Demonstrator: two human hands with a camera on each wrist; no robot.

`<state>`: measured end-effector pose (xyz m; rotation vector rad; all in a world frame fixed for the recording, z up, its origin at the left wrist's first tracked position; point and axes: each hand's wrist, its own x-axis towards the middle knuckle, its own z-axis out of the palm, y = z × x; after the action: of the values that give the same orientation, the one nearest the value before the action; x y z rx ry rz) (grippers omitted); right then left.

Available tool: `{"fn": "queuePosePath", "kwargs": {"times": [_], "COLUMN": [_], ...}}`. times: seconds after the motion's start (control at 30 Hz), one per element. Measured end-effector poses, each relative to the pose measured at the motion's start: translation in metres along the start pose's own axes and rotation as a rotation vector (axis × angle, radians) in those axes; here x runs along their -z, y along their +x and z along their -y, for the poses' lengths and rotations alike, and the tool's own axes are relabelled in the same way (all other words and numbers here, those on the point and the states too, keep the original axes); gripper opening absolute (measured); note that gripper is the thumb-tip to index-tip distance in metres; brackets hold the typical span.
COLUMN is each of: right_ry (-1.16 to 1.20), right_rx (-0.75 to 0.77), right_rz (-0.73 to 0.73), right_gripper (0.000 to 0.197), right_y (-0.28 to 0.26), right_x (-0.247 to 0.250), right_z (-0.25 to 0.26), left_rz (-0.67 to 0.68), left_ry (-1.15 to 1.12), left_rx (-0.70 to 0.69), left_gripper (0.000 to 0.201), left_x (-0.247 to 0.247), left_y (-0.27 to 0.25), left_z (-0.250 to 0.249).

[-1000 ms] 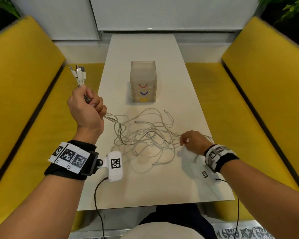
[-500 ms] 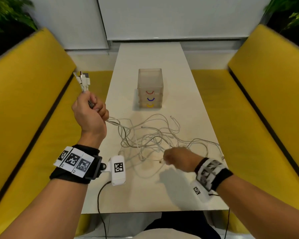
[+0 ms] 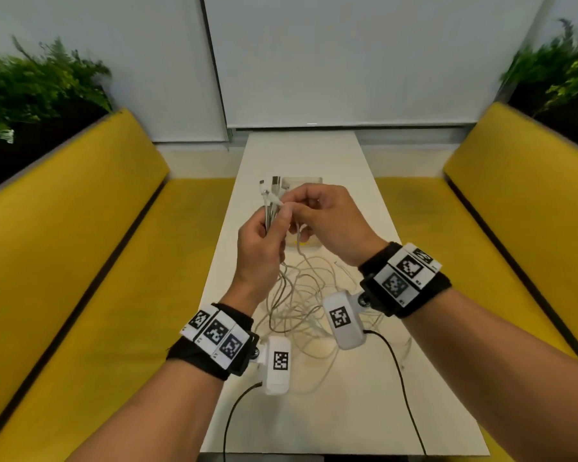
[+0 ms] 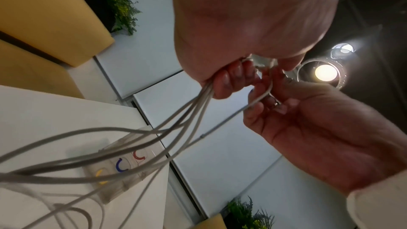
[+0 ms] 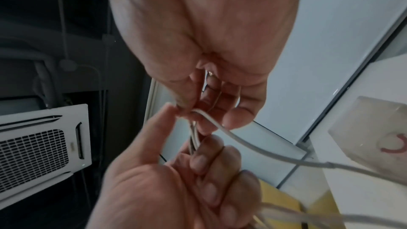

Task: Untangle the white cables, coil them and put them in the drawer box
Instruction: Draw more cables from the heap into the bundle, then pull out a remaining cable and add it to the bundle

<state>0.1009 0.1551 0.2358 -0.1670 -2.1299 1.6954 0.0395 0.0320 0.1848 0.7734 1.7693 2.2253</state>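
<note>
While the yellow benches (image 3: 80,261) flank me at nine and three o'clock, the long white table (image 3: 314,411) runs straight toward twelve, and most of the white cables (image 3: 301,305) still lie on it in a loose tangle between my forearms. The drawer box (image 4: 123,166) stands at twelve o'clock beyond my hands, largely hidden behind them from the head view; the left wrist view shows its red, blue and yellow handles, and nothing is in it that I can see. A second ago my right hand (image 3: 331,225) was down on the table at about four o'clock, picking among the strands; now it has come up to meet my left hand (image 3: 261,245), which has swung in from ten o'clock to centre. My left fingers are curled tight round a bundle of cable ends, the plugs (image 3: 274,186) sticking up above the fist. My right thumb and fingertips pinch one more cable end (image 5: 211,119) against that bundle. I judge I am gathering ends before tracing each cable free; coiling has not begun.
</note>
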Motion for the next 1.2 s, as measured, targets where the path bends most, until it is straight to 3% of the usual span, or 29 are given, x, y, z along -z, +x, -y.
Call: {"fn": "queuePosePath", "kwargs": {"times": [0.13,0.27,0.47,0.63,0.83,1.0,1.2], "right_ry": [-0.038,-0.022,0.007,-0.233,-0.578,-0.62,-0.907], "right_rx": [0.041,0.03,0.037,-0.058,-0.272,-0.324,-0.339], "right_rz": [0.031,0.091,-0.016,0.051,0.037,0.011,0.032], "right_gripper": [0.018,0.04,0.035,0.009,0.015,0.012,0.018], "right_y": [0.0,-0.007,-0.008,-0.004,-0.015,-0.019,-0.026], "right_x": [0.001,0.001,-0.004,0.002,0.034,0.045,0.051], "right_z": [0.0,-0.003,-0.015,-0.066,-0.147,-0.162,-0.166], "left_rz": [-0.056,-0.142,-0.198,-0.291,-0.419,-0.479,-0.514], "left_ry": [0.067,0.076,0.093,-0.055,-0.159,-0.124,-0.125], "left_rx": [-0.071,-0.064,-0.071,-0.078,-0.139,-0.137,-0.176], "left_gripper": [0.021,0.022,0.029,0.026,0.028,0.027,0.026], "left_x": [0.001,0.002,0.001,0.013,0.043,0.052,0.059], "left_y": [0.0,0.001,0.005,0.018,0.027,0.023,0.023], "left_z": [-0.001,0.001,-0.007,-0.036,-0.061,-0.054,-0.063]}}
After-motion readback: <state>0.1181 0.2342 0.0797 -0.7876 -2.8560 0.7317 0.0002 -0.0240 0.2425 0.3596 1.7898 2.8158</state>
